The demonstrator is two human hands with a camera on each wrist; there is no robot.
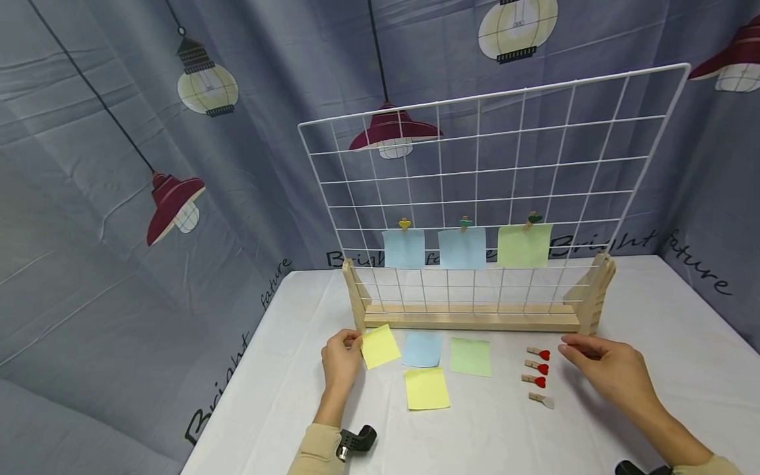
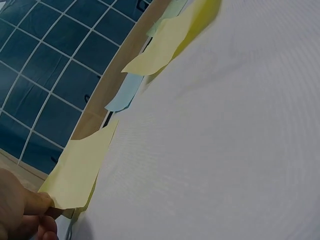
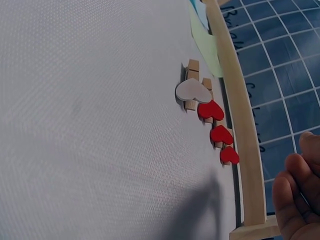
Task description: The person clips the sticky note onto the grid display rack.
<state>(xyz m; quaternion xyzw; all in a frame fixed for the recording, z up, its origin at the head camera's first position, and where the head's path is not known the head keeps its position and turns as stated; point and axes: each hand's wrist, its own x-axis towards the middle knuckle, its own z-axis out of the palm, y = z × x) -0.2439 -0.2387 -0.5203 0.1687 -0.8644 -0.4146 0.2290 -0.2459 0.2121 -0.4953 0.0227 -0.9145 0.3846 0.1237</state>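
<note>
My left hand (image 1: pixel 342 363) pinches the left edge of a yellow sticky note (image 1: pixel 380 347) at the left foot of the rack. In the left wrist view its thumb and fingers (image 2: pixel 37 202) meet on one corner of that note (image 2: pixel 82 167). To the right of the small clothespins, my right hand (image 1: pixel 614 373) hovers above the table, thumb and fingers apart, holding nothing visible. Nearest it lie several clothespins in a column: red-heart ones (image 1: pixel 541 368) and, at the front, one with a white heart (image 3: pixel 194 91).
A white wire grid (image 1: pixel 475 173) stands upright in a wooden base (image 1: pixel 472 321). Heart clothespins hold two blue notes (image 1: pixel 462 249) and a green note (image 1: pixel 524 247) on it. Before the base lie a blue note (image 1: pixel 422 349), a green note (image 1: pixel 470 357) and another yellow note (image 1: pixel 427 389).
</note>
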